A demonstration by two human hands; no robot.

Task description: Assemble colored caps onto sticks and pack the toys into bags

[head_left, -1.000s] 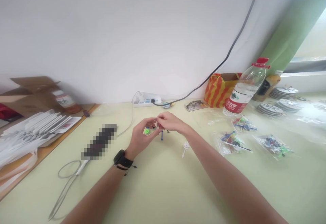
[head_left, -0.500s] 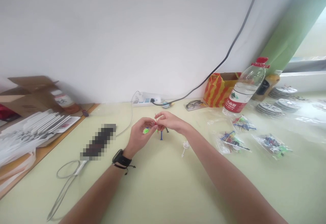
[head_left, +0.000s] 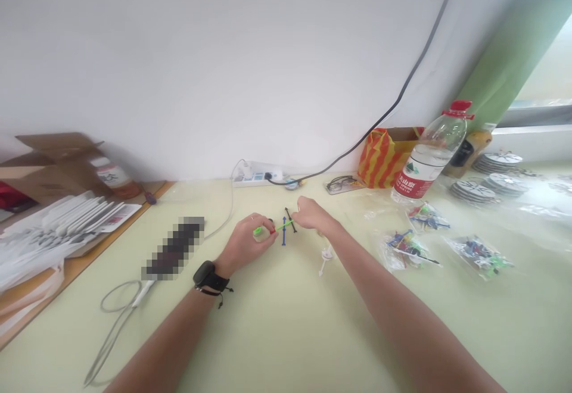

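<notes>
Almost closed, left hand (head_left: 249, 241) around red piece (head_left: 272, 230)

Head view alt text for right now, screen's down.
The left hand pinches a small red piece; the right hand is at the end of a green stick. A blue arrow and a black arrow lie nearby, bagged parts farther right.

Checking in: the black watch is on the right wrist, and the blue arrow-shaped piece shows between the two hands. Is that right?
Not quite: the head view shows the black watch on the left wrist. The blue arrow-shaped piece does show between the left hand and the right hand.
</notes>
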